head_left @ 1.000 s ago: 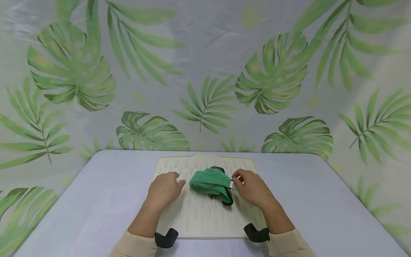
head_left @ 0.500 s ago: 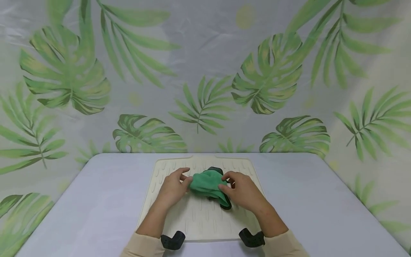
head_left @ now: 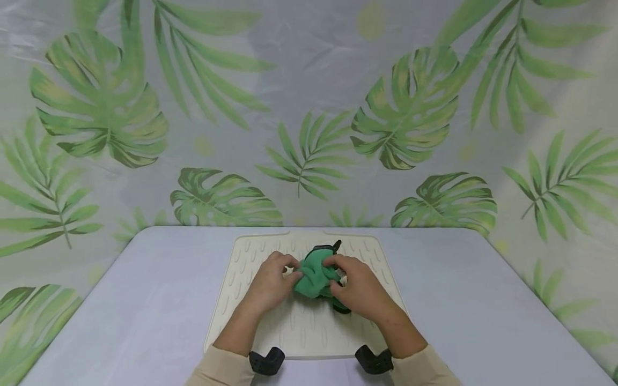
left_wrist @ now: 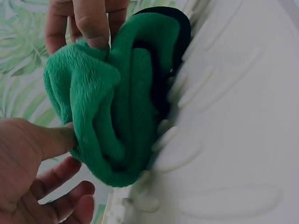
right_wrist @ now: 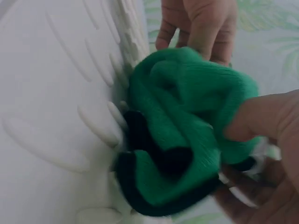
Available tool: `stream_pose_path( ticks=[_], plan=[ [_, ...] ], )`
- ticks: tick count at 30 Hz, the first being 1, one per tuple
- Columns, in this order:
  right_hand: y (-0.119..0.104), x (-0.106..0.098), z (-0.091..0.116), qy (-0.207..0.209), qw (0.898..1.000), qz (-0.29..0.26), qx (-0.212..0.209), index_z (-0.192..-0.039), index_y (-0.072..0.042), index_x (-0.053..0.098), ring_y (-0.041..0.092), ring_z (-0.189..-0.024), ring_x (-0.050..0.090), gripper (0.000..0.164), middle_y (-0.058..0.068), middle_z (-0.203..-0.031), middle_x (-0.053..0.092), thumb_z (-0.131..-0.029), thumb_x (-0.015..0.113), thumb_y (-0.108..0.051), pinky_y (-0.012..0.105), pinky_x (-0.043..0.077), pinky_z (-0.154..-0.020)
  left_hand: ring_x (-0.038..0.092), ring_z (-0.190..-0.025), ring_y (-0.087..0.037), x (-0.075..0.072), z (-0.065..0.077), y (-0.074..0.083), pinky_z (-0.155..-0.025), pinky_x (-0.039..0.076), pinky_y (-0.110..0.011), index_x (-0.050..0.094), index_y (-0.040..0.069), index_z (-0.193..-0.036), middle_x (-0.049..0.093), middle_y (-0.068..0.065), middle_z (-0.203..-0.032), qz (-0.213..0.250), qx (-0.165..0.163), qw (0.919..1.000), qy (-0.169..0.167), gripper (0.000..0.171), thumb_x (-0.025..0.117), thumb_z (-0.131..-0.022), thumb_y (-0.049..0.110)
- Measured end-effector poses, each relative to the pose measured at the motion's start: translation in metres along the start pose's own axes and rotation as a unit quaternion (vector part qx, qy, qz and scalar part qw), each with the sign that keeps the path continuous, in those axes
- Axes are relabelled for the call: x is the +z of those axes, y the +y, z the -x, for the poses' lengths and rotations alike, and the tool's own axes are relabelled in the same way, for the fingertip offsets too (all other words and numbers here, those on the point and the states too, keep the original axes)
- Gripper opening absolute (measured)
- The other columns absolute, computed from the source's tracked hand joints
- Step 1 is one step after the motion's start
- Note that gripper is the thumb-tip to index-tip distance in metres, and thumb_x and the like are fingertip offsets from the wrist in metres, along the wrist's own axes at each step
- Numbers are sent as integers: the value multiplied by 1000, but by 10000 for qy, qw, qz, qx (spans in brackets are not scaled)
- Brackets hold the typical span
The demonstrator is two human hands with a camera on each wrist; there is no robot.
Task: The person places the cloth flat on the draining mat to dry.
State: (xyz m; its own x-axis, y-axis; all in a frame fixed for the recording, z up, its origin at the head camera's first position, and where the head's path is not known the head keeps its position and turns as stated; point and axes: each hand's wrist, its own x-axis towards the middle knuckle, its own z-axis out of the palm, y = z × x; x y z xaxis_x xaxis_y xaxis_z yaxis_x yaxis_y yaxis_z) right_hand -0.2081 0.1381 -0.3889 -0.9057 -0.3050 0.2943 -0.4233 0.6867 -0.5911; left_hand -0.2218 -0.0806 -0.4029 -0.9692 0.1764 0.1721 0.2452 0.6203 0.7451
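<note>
A crumpled green plush cloth (head_left: pixel 314 276) with black edging lies bunched on a cream ribbed mat (head_left: pixel 296 332). My left hand (head_left: pixel 270 284) pinches its left side with thumb and fingers. On the opposite side my right hand (head_left: pixel 362 287) grips the cloth, thumb in front and other fingers partly behind it. Loose folds of the cloth (left_wrist: pixel 88 84) stand up between both hands in the left wrist view. In the right wrist view, a whitish tag shows beside the right thumb (right_wrist: pixel 257 116), and a black-edged flap hangs near the mat.
The mat lies on a white table (head_left: pixel 145 300) against a leaf-printed backdrop (head_left: pixel 309 107). A black wrist mount sits at each sleeve, the left mount (head_left: pixel 267 361) and the right mount (head_left: pixel 374 359), over the mat's front edge.
My left hand has moved right onto the cloth and now pinches it. My right hand has closed in from the right. The cloth is more bunched, with a black edge sticking up at the back.
</note>
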Motion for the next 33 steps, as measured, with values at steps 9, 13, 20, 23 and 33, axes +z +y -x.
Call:
stream_pose_path(
  ticks=[9, 13, 20, 23, 33],
  plan=[
    [7, -1, -3, 1974, 9731, 121, -1181, -127, -9, 65, 22, -97, 64, 39, 9, -116, 69, -90, 72, -1, 43, 58, -80, 64, -125, -32, -10, -2, 0, -99, 54, -51, 68, 20, -107, 71, -5, -124, 755, -228, 9969, 69, 10, 63, -102, 27],
    [11, -4, -4, 1940, 9763, -5, -955, -134, -8, 60, 21, -93, 66, 42, 12, -121, 67, -94, 69, -1, 37, 59, -76, 66, -122, -32, -16, -2, 1, -95, 56, -49, 67, 18, -107, 72, -4, -117, 695, -243, 9969, 272, 10, 63, -103, 25],
    [18, -8, -5, 1388, 9902, 128, -32, -146, -11, 51, 18, -82, 63, 52, 14, -112, 63, -98, 69, -10, 31, 54, -67, 66, -89, -18, -20, -1, 1, -73, 52, -33, 63, 15, -102, 68, -1, -95, 648, -292, 9973, 160, 10, 68, -100, 24],
    [22, -12, -7, 999, 9939, 306, 346, -151, -12, 44, 19, -84, 65, 61, 14, -114, 64, -98, 71, -22, 32, 53, -67, 64, -87, -15, -19, -1, 0, -72, 51, -31, 64, 15, -103, 68, -1, -97, 696, -277, 9972, 4, 13, 69, -99, 25],
    [38, -38, -1, -1181, 9844, -192, 1292, -147, -19, 52, 30, -115, 61, 77, 13, -130, 62, -84, 81, -52, 43, 55, -84, 65, -98, -20, -12, -2, -6, -76, 53, -34, 68, 16, -126, 64, -9, -135, 383, -470, 9980, -188, 24, 56, -106, 22]
  ],
)
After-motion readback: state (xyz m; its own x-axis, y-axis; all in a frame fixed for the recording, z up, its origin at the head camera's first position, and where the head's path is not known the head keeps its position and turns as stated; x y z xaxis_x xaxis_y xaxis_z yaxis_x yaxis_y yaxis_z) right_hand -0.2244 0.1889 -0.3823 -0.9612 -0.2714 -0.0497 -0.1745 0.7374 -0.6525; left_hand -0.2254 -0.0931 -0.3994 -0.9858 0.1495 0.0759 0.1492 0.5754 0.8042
